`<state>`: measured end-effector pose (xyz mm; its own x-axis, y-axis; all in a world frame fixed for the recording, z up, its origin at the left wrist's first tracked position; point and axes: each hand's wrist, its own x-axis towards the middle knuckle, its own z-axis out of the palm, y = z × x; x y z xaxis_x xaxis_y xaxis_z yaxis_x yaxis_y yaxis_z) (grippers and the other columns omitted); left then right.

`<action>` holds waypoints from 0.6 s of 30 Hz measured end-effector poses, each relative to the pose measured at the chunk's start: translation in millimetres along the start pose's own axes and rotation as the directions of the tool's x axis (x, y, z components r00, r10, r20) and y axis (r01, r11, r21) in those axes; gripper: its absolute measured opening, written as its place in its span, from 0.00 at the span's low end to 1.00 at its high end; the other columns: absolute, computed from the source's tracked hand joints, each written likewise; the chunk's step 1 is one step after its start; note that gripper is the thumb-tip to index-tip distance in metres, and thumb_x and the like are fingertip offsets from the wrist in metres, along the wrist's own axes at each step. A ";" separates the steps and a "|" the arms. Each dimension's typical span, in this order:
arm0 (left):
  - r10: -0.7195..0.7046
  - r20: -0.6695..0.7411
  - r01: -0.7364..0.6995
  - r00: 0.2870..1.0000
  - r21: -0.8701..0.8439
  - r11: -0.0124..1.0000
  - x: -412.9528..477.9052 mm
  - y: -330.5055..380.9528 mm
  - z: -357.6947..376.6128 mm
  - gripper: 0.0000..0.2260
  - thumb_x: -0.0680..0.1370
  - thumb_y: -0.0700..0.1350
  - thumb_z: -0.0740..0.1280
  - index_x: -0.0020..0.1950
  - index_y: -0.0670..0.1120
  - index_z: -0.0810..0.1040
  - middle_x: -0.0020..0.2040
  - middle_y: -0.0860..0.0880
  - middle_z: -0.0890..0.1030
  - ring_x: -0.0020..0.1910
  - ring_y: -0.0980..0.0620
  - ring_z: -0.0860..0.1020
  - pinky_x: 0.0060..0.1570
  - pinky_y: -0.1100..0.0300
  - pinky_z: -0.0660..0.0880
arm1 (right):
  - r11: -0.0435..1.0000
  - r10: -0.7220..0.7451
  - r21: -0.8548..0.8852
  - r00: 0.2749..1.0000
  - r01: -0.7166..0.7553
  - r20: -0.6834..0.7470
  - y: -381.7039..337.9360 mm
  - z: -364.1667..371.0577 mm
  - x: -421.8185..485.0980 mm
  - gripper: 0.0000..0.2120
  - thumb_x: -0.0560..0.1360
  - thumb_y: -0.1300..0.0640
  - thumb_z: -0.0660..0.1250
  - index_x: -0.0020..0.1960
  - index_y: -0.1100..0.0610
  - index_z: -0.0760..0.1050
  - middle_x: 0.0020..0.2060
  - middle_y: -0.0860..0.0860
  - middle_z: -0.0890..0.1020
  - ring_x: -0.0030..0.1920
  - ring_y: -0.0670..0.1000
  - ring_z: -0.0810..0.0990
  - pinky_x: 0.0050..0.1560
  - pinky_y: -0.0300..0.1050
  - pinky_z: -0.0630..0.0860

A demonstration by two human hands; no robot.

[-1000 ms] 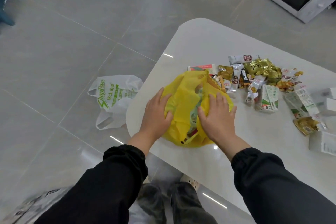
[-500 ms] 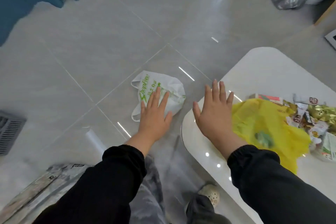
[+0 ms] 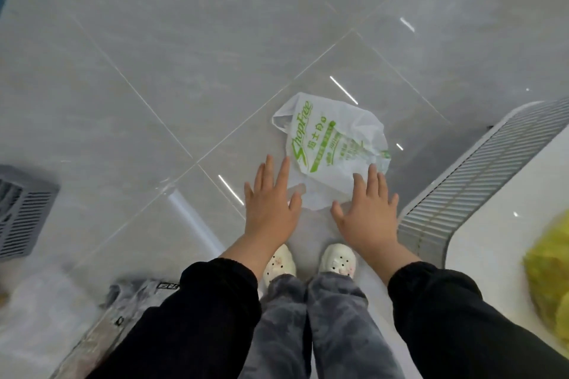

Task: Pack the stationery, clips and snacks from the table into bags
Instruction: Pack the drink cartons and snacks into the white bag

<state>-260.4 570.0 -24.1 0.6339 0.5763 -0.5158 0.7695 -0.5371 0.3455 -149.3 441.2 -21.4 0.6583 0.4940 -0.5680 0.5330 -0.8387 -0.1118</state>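
A white plastic bag (image 3: 334,144) with green print lies crumpled on the tiled floor in front of my feet. My left hand (image 3: 269,203) and my right hand (image 3: 368,214) are stretched out over the floor, fingers straight and spread, holding nothing. Both hover just short of the white bag; my right fingertips overlap its near edge in the view. The filled yellow bag (image 3: 551,274) sits on the white table (image 3: 505,203) at the right edge, blurred. The snacks on the table are out of view.
The table's ribbed grey rim (image 3: 462,181) juts in close to my right hand. A grey slatted crate (image 3: 21,212) stands on the floor at the left. Wrapped packets (image 3: 101,326) lie on the floor at lower left. My white shoes (image 3: 308,261) stand below the hands.
Both hands left the yellow bag on the table and swung left and down over the floor. The view turned from the table to the white bag on the floor.
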 end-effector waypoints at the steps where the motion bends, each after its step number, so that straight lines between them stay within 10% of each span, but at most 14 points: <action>1: -0.018 0.014 0.018 1.000 -0.009 1.000 9.5 -8.2 14.2 0.28 0.82 0.51 0.53 0.78 0.53 0.42 0.78 0.48 0.40 0.77 0.49 0.43 0.74 0.43 0.46 | 1.000 -0.003 -0.015 1.000 0.004 0.012 -0.7 13.6 12.4 0.33 0.77 0.41 0.54 0.76 0.56 0.51 0.77 0.56 0.43 0.77 0.57 0.42 0.72 0.65 0.51; 14: 0.055 0.125 -0.050 0.991 -0.042 0.998 169.0 -54.5 179.3 0.32 0.80 0.54 0.57 0.78 0.54 0.42 0.78 0.49 0.41 0.77 0.49 0.43 0.74 0.43 0.46 | 0.934 -0.164 -0.300 0.979 0.194 0.123 38.8 183.3 213.3 0.40 0.75 0.47 0.66 0.77 0.53 0.45 0.77 0.54 0.42 0.77 0.59 0.41 0.73 0.65 0.47; 18: 0.069 0.145 -0.064 0.987 -0.033 0.997 193.0 -56.8 196.1 0.33 0.79 0.52 0.59 0.78 0.54 0.43 0.78 0.49 0.42 0.77 0.49 0.44 0.74 0.42 0.46 | 0.867 -0.214 -0.435 0.970 0.244 0.117 54.4 192.6 234.7 0.14 0.74 0.63 0.62 0.59 0.56 0.70 0.64 0.57 0.70 0.70 0.60 0.63 0.71 0.66 0.51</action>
<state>-197.1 591.0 -297.0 0.6672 0.4428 -0.5990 0.7293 -0.5522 0.4041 -68.2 467.4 -317.8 0.4623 0.6316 -0.6224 0.8537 -0.5068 0.1199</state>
